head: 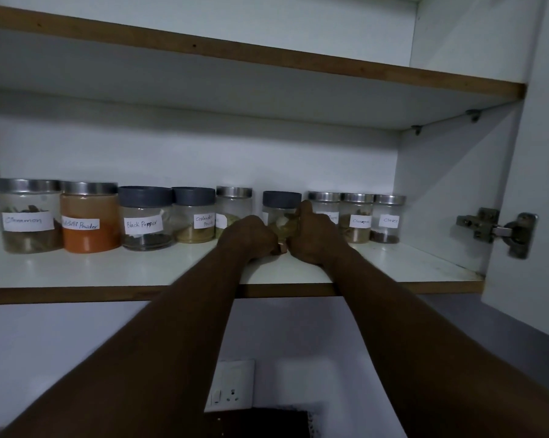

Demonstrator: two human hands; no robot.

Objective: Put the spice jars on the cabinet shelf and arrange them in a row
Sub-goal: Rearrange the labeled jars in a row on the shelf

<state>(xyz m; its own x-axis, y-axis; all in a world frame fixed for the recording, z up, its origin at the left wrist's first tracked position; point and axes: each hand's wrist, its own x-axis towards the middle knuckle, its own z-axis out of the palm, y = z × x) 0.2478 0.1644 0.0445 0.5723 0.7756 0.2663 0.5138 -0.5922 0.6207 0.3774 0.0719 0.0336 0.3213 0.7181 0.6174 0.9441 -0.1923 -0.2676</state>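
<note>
My left hand (pixel 251 237) and right hand (pixel 312 237) curl around grey-lid jar (pixel 281 213) on shelf (pixel 140 270). Glass seems smooth, breakable, light; better grip body low.

left hand (pixel 247 237) and right hand (pixel 315 236) around a grey-lidded jar (pixel 281 202), mid-row on the cabinet shelf (pixel 108 273)
</note>
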